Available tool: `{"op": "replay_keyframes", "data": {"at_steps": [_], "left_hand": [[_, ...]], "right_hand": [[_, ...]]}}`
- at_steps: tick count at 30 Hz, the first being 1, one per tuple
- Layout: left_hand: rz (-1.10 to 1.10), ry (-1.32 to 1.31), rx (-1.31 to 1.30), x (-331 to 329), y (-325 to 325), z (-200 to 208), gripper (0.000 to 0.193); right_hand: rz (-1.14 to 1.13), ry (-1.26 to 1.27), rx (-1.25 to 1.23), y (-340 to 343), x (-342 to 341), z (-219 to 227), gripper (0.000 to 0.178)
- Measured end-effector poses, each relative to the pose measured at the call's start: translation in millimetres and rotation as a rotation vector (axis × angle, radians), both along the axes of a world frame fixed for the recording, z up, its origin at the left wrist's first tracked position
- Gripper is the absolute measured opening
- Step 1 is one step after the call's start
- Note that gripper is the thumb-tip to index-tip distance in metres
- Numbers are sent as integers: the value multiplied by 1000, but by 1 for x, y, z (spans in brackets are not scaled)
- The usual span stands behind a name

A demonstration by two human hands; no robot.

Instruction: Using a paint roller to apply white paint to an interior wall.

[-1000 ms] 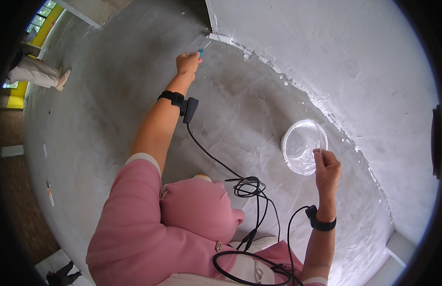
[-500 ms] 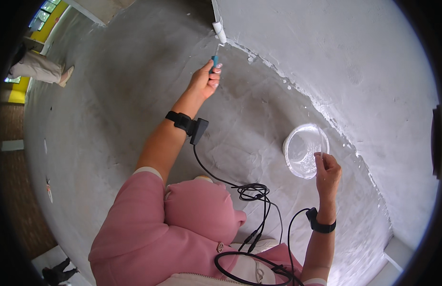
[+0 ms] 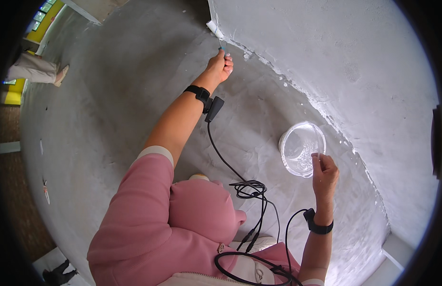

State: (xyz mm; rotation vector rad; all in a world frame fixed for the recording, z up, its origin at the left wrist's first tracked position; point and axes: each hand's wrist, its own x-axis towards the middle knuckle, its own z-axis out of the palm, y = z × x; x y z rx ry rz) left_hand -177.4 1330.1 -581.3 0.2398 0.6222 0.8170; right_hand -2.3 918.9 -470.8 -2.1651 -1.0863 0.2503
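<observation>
My left hand [image 3: 220, 67] is stretched far out and closed around the blue handle of a small paint roller [image 3: 215, 29]. The roller's white sleeve lies at the wall's foot, by the corner edge. Most of the handle is hidden in my fist. Nearer and to the right, a bucket [image 3: 282, 155] with a pale rim has wet white liquid inside. My right hand [image 3: 325, 175] pinches the bucket's thin handle beside the rim.
A grey wall [image 3: 354, 76] runs along the right, with white splashes along its foot. Black cables [image 3: 250, 189] trail from my wrist straps over the grey floor [image 3: 111, 105]. My pink-clothed knee [image 3: 202, 209] is below. Another person's leg [image 3: 37, 69] shows at far left.
My left hand has moved forward and slightly right with the roller. The roller's sleeve has shifted left and a little farther away along the wall's foot. My right hand keeps its hold.
</observation>
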Motion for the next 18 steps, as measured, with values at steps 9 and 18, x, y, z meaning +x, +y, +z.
{"op": "replay_keyframes", "data": {"at_steps": [9,18], "left_hand": [[-103,256,160,30,-77,5,26],[-25,218,90,-3,-1,-24,31]], "right_hand": [[4,-3,13,-2,0,-3,14],[3,-5,-19,-4,2,-5,15]]}}
